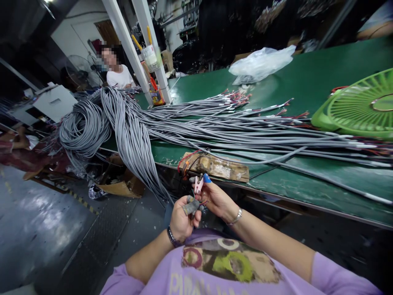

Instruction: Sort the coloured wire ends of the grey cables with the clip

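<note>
My left hand [181, 219], with grey covers on its thumb and fingertips, is closed in a pinch. Thin wires [204, 203], reddish and dark, stick out from between those fingers. Close beside it, my right hand [217, 200] wears a blue cover on the thumb and is closed on a small pink clip [199, 185] like a clothespin. Both hands are held in front of my body, just short of the table edge. Beyond them a worn wooden block [225, 167] lies at the edge, with red and black leads at its left end.
Many grey cables [190, 123] run along the green table [313, 180], and some hang over its edge at left. A green fan [365, 104] stands at right. Behind are a clear plastic bag [260, 63] and a white post [147, 49]. A person [119, 76] sits at far left.
</note>
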{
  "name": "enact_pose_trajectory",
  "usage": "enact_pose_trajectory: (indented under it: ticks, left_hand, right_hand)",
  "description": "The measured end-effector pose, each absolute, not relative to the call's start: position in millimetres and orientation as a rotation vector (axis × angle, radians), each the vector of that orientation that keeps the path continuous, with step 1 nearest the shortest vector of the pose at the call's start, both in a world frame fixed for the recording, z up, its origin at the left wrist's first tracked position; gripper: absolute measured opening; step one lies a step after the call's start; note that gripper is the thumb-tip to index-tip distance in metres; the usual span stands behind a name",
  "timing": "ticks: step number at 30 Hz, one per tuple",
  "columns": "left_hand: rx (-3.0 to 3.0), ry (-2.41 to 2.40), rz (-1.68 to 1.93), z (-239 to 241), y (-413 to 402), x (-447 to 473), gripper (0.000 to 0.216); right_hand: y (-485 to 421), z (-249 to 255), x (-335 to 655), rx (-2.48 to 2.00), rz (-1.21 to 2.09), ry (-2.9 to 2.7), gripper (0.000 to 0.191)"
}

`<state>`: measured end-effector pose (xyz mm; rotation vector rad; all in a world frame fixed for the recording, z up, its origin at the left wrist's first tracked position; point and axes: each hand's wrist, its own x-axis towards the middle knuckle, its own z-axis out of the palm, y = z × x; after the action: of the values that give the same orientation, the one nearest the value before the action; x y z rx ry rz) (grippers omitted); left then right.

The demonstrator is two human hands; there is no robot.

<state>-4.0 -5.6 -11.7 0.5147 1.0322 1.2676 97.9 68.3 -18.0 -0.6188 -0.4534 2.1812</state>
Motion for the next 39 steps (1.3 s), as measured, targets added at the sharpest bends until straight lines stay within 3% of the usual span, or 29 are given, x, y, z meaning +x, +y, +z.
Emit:
enact_pose_trajectory:
  ticks: [14, 20, 26, 39]
  left_hand:
    - [0.577, 1.112, 1.369, -7.9, -12.6, 0.5, 0.028]
    - [0.572, 1.133, 1.371, -9.9, -9.7, 4.2, 0.030]
    - [0.564, 1.139, 1.350, -14.5, -7.9, 3.9, 0.030]
    - [0.564, 1.139, 1.370, -12.6, -16.9, 0.2, 0.028]
  right_hand:
    - [63.1, -13.6, 107.3, -0.600, 2.159, -0.587, 0.026]
    - [65.2, -20.3, 104.5, -0.797, 1.795, -0.907, 0.038]
    - [70.1, -21.3, 100.1, -0.687, 2.086, -0.608, 0.033]
    - [66.2, -19.4, 104.7, -0.634, 2.218, -0.450, 0.034]
